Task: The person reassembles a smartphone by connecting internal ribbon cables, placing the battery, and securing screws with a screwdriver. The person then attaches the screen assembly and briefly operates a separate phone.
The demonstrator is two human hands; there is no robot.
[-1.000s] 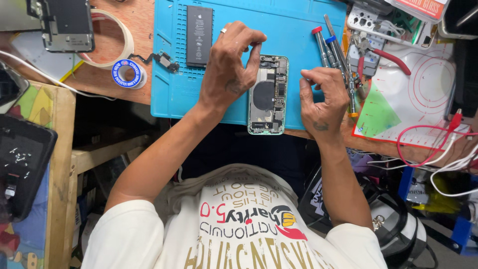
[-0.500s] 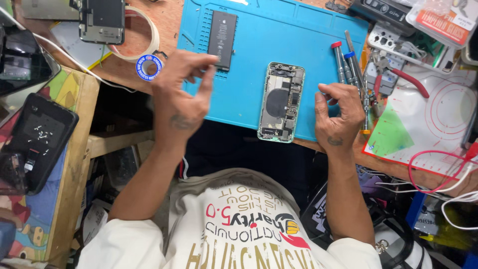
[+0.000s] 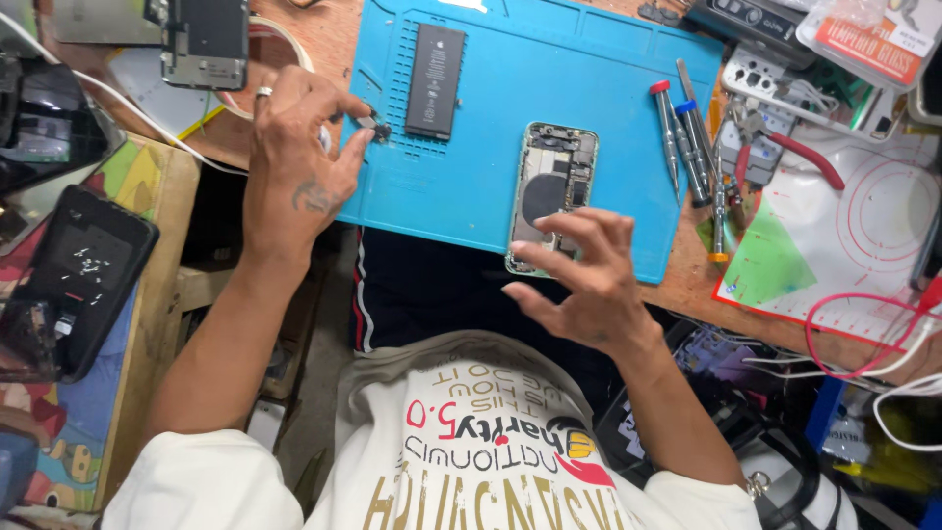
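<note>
Left hand (image 3: pixel 294 157) is pinching a small dark part (image 3: pixel 376 125) at the blue repair mat's (image 3: pixel 461 186) left edge. Right hand (image 3: pixel 584 285) hovers with fingers spread, holding nothing, over the opened phone (image 3: pixel 551 191). Cluttered wooden desk (image 3: pixel 329 39): screwdrivers (image 3: pixel 682 142) just beyond the right hand, battery (image 3: pixel 435 67) beside the left.

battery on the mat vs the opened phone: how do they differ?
The battery is a plain black slab with a closed face; the opened phone is a pale frame with its parts exposed. The battery is narrower and lies untouched near the mat's top, whereas the phone sits at the blue mat's near edge, with the right hand over its lower end. Both lie flat, long sides running roughly alike.
</note>
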